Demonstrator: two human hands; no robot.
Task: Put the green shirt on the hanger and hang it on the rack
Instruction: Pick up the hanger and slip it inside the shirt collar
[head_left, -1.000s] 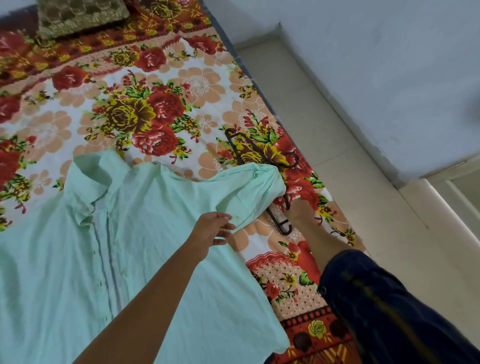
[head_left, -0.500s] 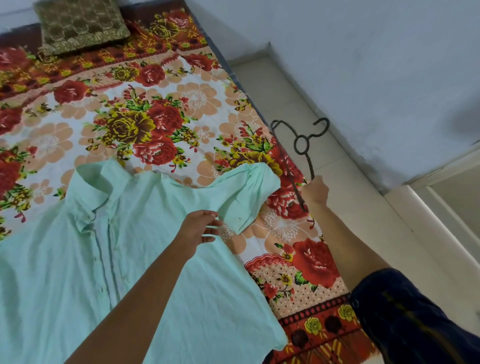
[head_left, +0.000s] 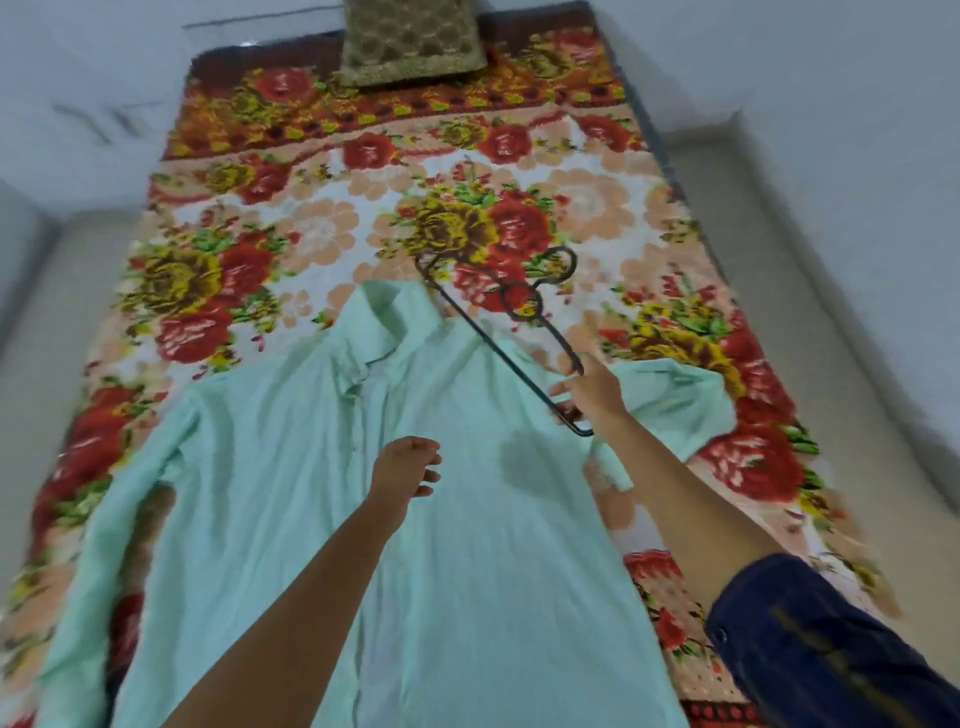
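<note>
A floral bedspread covers the bed from the near edge to the far wall, where a gold cushion lies at its head. The green shirt lies spread flat on the bedspread, front up, collar toward the far end, one sleeve stretched out to the left and the short sleeve on the right partly folded beyond the right hand's knuckles. A darker patch shows on the cloth between the two hands. The hanger is a thin dark wire frame, raised off the bed and tilted; its long bar runs from the right fingers up and leftward across the shirt's shoulder to a point just past the collar, and its hook with a small loop stands beyond the fingertips, over the red flowers. The right hand grips the hanger's near corner, fingers curled round the wire, a dark blue sleeve pushed up that arm. The left hand hovers over the shirt's chest, fingers loosely curled and holding nothing; whether its fingertips touch the cloth I cannot tell.
</note>
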